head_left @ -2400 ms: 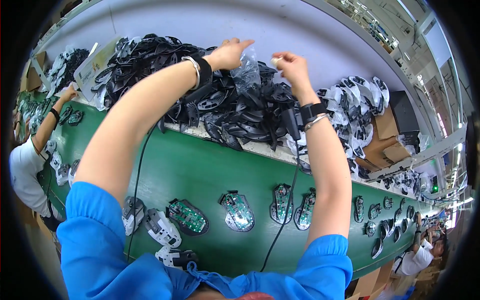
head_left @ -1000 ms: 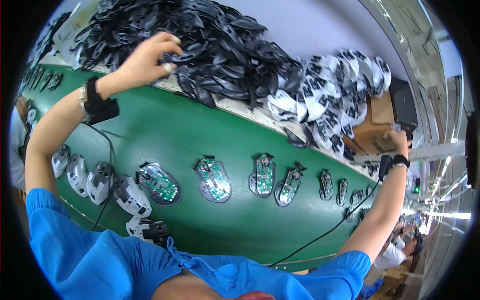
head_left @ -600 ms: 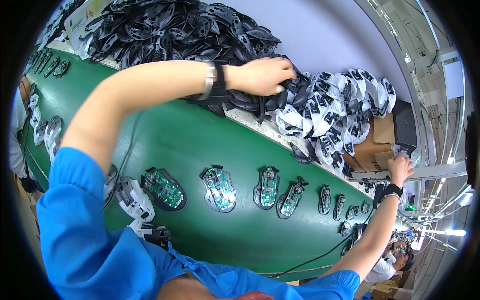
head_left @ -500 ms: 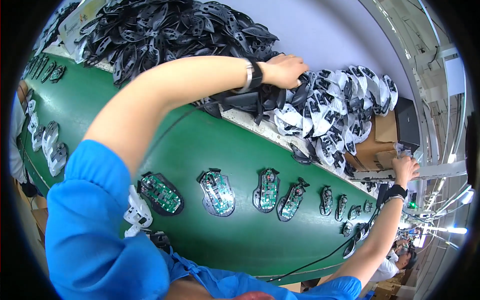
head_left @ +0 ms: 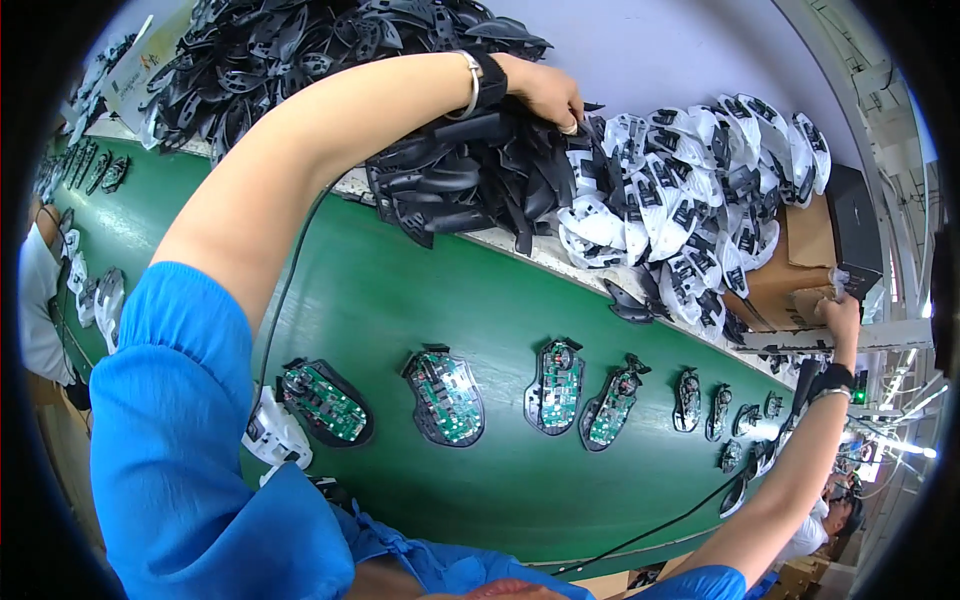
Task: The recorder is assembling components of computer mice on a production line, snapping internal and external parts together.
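Note:
My left hand (head_left: 548, 95) reaches over the rack, its fingers curled down at the right end of a heap of black plastic shells (head_left: 460, 175). What its fingertips grip is hidden among the dark pieces. Beside that hand lies a pile of white-and-black plastic shells (head_left: 650, 195). Far to the right, my right hand (head_left: 842, 320) has its fingers drawn together at a cardboard box (head_left: 790, 280), by a scrap of clear plastic (head_left: 841, 282). Anything inside its grip is too small to make out. Both wrists wear a black band and a bracelet.
On the green conveyor belt (head_left: 450, 510) lies a row of black bases with green circuit boards (head_left: 447, 395). White shells (head_left: 275, 430) sit near my left sleeve. A black cable (head_left: 290, 275) crosses the belt. Another person (head_left: 45, 290) stands at the left.
My left hand has moved slightly up and left, away from the white shells. The right hand stays by the box. The whole view has shifted a little.

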{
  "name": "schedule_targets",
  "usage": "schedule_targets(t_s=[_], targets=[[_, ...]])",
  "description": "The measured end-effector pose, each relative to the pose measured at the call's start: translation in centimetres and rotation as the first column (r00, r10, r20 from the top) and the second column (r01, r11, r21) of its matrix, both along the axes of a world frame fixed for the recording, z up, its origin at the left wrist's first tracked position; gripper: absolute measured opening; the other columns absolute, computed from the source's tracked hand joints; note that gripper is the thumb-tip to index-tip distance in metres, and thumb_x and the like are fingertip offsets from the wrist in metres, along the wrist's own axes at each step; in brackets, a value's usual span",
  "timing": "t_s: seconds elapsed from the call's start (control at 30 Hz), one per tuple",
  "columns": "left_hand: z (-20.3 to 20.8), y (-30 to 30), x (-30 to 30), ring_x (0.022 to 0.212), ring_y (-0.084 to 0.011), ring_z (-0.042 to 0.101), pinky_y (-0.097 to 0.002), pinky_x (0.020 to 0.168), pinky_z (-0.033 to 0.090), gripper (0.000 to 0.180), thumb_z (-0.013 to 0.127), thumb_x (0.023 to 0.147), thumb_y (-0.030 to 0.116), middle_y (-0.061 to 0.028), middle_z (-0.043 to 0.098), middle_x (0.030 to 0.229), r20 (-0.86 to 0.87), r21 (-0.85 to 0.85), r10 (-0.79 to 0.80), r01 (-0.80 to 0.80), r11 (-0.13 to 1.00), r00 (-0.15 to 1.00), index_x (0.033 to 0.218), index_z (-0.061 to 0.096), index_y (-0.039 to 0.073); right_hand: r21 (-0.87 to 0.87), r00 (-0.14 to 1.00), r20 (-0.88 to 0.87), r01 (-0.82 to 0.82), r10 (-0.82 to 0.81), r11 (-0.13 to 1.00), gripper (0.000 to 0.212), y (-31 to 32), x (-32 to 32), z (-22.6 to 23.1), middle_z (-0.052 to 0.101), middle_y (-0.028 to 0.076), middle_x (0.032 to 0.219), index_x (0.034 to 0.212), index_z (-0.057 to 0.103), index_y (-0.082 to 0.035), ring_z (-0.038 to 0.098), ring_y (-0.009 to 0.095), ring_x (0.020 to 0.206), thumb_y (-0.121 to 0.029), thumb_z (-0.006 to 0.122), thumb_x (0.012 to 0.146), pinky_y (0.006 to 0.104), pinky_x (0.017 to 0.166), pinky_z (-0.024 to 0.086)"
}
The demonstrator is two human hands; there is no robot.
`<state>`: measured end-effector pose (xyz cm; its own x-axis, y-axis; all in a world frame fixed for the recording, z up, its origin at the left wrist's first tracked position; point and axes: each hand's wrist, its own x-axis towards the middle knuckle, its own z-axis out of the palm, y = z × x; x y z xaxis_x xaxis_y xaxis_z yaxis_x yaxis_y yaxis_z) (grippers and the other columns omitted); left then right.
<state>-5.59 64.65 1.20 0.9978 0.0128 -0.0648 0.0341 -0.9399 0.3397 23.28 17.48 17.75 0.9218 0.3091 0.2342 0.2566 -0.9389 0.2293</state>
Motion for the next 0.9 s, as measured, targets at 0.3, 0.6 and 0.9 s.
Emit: schedule_targets(t_s=[0.3, 0.6, 0.9], targets=[[1.6, 1.8, -7.0, 0.091, -0.0334, 0.062, -0.0384, 0.08, 0.049, 0.038, 0.068, 0.078, 0.028, -0.0211, 0.064, 0.092, 0.484, -0.085, 0.062, -0.024, 0.996, 0.873, 0.103, 0.064, 0.0, -0.172, 0.933, 0.225, -0.247, 0.282, 0.954, 0.025, 2.6, -0.4, -1.4, 0.064, 0.022, 0.091, 0.085, 0.065, 0.001, 0.061, 0.037, 0.082, -0.019, 0.062, 0.069, 0.0405, 0.078, 0.048], [-0.7, -14.3, -11.3, 0.086, -0.0302, 0.061, -0.0403, 0.075, 0.05, 0.018, 0.064, 0.073, 0.015, -0.0115, 0.063, 0.086, 0.471, 0.082, -0.273, 0.267, 0.96, 0.839, 0.088, 0.064, 0.004, -0.204, 0.95, 0.267, -0.11, 0.164, 0.973, 0.055, 4.4, -4.7, -1.4, 0.059, 0.013, 0.117, 0.122, 0.057, -0.016, 0.05, 0.037, 0.115, -0.032, 0.061, 0.069, 0.0499, 0.096, 0.039], [-9.0, -24.0, -2.5, 0.079, -0.023, 0.059, -0.0336, 0.071, 0.047, 0.013, 0.056, 0.074, 0.016, -0.0057, 0.06, 0.077, 0.671, 0.313, -0.267, 0.062, 0.948, 0.691, 0.072, 0.062, 0.005, 0.886, 0.953, 0.11, -0.224, 0.283, 0.407, 0.033, -0.9, -2.2, -1.5, 0.067, 0.018, 0.094, 0.103, 0.066, -0.005, 0.062, 0.034, 0.096, -0.011, 0.059, 0.071, 0.0375, 0.085, 0.047]])
